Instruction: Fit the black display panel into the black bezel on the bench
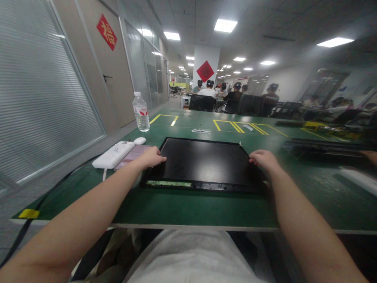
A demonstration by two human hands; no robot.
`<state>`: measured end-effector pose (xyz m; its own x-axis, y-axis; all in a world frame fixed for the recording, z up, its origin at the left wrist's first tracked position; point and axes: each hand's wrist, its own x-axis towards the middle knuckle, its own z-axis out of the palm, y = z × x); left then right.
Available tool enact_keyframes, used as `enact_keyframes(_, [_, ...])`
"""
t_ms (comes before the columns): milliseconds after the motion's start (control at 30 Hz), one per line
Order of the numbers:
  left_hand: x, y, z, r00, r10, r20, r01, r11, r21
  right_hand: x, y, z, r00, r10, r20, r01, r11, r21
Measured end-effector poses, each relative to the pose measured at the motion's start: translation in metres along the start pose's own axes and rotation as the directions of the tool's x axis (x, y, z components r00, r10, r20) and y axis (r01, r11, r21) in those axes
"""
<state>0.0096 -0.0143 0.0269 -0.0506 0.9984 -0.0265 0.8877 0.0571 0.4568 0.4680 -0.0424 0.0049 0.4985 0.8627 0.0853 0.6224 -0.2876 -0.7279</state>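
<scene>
A black flat display panel (pixel 206 159) lies on the green table in front of me, its dark surface facing up. Along its near edge, on the left part, runs a narrow green circuit board strip (pixel 168 183). My left hand (pixel 153 156) is closed on the panel's left edge, thumb over the rim. At the right edge, my right hand (pixel 263 159) pinches the frame between thumb and fingers. The fingers under both edges are hidden. A small pale tab (pixel 240 144) sticks up at the far right corner.
Left of the panel are a white power strip (pixel 113 154), a phone (pixel 129 157), a white oval object (pixel 139 140) and a water bottle (pixel 141 114). A black cable (pixel 59 182) crosses the green table (pixel 203 210). Blurred dark panels (pixel 315 148) and another person's hand (pixel 370 156) are at right.
</scene>
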Motion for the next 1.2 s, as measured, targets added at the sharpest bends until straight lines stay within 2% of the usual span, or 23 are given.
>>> enact_keyframes(533, [0.0043,-0.0043,0.0004,0.996,0.081,-0.030,-0.077,0.988,0.133,0.0017,0.0037,0.0011,0.999,-0.032,-0.003,0.032,0.999,0.018])
enact_keyframes(867, [0.0043,-0.0053,-0.0025,0.994,0.097,-0.044,-0.091,0.990,0.105,0.0035,0.0042,0.0008,1.000,-0.010,-0.012,0.010,1.000,-0.026])
enact_keyframes(1000, [0.0037,-0.0049,-0.0034,0.996,0.085,-0.011,-0.083,0.990,0.114,0.0034,0.0038,0.0015,1.000,0.008,-0.017,-0.009,1.000,-0.005])
enact_keyframes(1200, [0.0027,-0.0055,-0.0037,0.998,0.055,0.001,-0.055,0.998,0.029,0.0042,0.0042,0.0019,1.000,0.013,-0.016,-0.013,1.000,0.008])
